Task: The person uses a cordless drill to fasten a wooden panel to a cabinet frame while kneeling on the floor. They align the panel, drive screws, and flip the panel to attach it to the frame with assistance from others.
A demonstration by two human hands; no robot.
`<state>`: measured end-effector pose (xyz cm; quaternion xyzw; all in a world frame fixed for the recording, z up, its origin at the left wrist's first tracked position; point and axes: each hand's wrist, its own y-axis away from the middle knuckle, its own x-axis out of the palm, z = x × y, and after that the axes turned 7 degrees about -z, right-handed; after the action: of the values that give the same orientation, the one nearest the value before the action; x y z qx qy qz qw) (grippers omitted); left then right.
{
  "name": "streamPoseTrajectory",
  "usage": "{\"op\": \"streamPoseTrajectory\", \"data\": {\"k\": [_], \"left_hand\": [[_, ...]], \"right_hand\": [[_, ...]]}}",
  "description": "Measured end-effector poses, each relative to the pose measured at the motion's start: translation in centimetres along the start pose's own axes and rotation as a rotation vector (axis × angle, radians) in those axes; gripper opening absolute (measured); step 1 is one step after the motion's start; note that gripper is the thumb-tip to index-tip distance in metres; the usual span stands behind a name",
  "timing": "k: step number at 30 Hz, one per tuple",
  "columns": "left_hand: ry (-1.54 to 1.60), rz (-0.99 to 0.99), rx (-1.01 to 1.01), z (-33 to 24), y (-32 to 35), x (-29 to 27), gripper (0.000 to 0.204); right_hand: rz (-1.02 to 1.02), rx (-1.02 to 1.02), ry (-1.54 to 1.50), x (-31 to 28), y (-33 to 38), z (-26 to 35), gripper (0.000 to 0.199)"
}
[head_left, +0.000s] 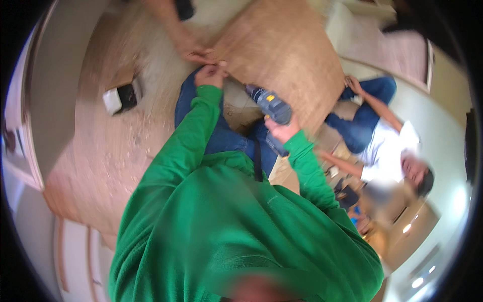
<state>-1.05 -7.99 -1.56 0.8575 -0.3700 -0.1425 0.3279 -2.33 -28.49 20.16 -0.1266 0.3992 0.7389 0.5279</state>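
A dark grey cordless drill [275,106] with a yellow patch is gripped by its handle in my right hand [284,130]. Its chuck points up and left, toward the near edge of a large brown wooden panel [282,40]. My left hand [211,76] is by the panel's left corner, its fingers pinched together; what they hold is too small and blurred to make out. Right beside it, another person's hand [195,52] reaches in from the top with its fingers at the same corner.
On the left, a small black-and-white box [121,98] sits on the dusty wooden floor [105,156]. At the right, a person in a white shirt [385,151] sits with one hand at the panel's edge. Several loose items and an open cardboard box [412,221] are near that person.
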Motion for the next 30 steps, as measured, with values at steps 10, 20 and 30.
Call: {"op": "streamPoseTrajectory", "data": {"k": [10,20,30], "left_hand": [[-0.354,0.030,0.323,-1.4,-7.4,2.0,0.037],[-0.690,0.530,-0.173,4.7,4.9,10.0,0.039],[-0.753,1.201,-0.353,10.6,29.3,21.5,0.032]], "right_hand": [[-0.717,0.100,-0.272,0.5,19.7,-10.7,0.044],[-1.007,0.277,-1.255,-3.2,25.9,-21.7,0.015],[-1.151,0.617,-1.127,-1.5,29.5,-29.5,0.020]]}}
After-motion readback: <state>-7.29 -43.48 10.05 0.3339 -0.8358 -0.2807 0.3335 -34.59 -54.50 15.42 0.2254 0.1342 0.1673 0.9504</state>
